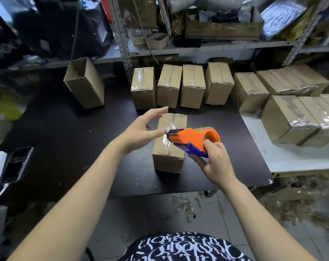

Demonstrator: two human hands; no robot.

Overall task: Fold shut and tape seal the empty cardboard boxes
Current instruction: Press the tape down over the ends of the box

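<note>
A small cardboard box (168,147) stands on the dark table (75,140) in front of me, its top flaps closed with clear tape along the seam. My right hand (212,161) grips an orange and blue tape dispenser (193,138) just above the box's right side, its cutter end pointing left. My left hand (141,129) hovers open over the box's left edge, fingers spread and relaxed, thumb tip close to the dispenser's cutter. One open, untaped box (84,81) stands at the back left of the table.
Several taped boxes (180,85) line the table's back edge, and more taped boxes (295,113) are stacked on a white table at the right. A phone (17,164) lies at the left edge. Cluttered metal shelves (178,48) rise behind. Tape scraps litter the floor.
</note>
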